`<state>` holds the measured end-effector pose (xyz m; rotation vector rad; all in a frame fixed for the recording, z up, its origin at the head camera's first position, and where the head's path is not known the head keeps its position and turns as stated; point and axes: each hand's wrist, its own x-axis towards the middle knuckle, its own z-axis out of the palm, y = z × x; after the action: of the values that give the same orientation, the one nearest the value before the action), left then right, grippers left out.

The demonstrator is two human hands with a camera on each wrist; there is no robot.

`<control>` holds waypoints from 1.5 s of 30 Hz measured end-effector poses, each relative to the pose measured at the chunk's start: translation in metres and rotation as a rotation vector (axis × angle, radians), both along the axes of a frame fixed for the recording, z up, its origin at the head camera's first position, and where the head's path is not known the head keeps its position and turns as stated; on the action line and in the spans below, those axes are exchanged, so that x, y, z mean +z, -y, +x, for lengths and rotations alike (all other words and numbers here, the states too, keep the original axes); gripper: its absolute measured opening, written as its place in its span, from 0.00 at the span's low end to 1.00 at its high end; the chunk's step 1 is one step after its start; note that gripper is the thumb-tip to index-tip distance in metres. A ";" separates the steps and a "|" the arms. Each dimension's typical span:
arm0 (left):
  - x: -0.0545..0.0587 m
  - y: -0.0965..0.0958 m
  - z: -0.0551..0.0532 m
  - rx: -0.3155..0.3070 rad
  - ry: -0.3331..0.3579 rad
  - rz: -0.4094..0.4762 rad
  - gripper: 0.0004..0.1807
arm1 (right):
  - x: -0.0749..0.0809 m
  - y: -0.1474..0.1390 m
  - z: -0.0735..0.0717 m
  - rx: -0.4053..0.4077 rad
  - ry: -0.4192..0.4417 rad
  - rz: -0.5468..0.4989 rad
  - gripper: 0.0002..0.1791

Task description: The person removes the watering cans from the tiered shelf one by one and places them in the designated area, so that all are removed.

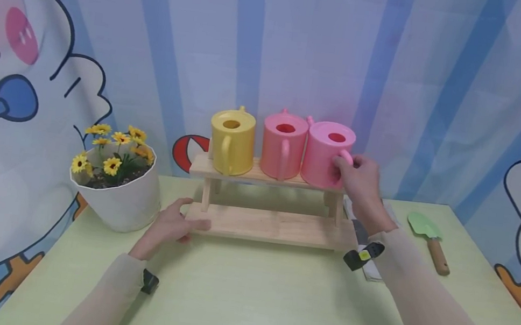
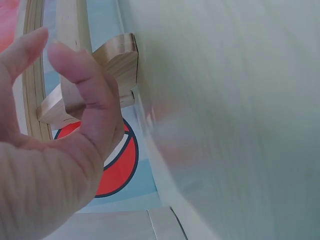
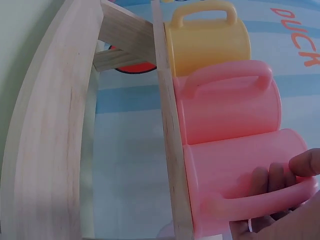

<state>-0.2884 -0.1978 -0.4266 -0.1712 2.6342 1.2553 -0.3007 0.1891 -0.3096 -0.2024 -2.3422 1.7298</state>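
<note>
My right hand grips the handle of the right-hand pink watering can; in the right wrist view its fingers pass behind the handle. That can stands on the top plank of a two-tier wooden stand, close beside a second pink watering can. A yellow watering can is at the left of the row. All three handles face the front. At the left end of the lower plank, my left hand holds the stand, thumb and forefinger bent about the plank's end in the left wrist view.
A white pot of yellow flowers stands left of the stand. To the right lies a green trowel with a wooden handle. A folded cloth lies partly under my right forearm. A cartoon duck curtain hangs behind the table.
</note>
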 end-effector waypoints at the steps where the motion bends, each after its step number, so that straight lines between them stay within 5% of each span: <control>1: 0.000 0.000 0.000 0.000 0.004 -0.004 0.55 | 0.000 0.000 -0.001 0.007 0.009 -0.012 0.24; 16: 0.001 0.000 -0.001 -0.027 0.016 0.001 0.56 | -0.001 -0.004 -0.010 0.079 0.013 -0.114 0.15; 24: -0.002 -0.001 0.000 -0.028 0.017 0.066 0.56 | -0.006 -0.003 -0.008 0.040 -0.010 -0.073 0.18; 32: -0.002 -0.003 -0.002 -0.006 0.032 0.074 0.55 | -0.006 -0.005 -0.004 -0.014 -0.047 -0.095 0.18; 45: -0.002 -0.001 -0.004 -0.001 0.026 0.076 0.55 | -0.007 -0.007 0.014 0.008 -0.094 -0.094 0.20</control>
<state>-0.2920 -0.1967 -0.4290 -0.1718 2.5599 1.3410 -0.2867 0.1965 -0.3170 -0.1244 -2.2020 1.8136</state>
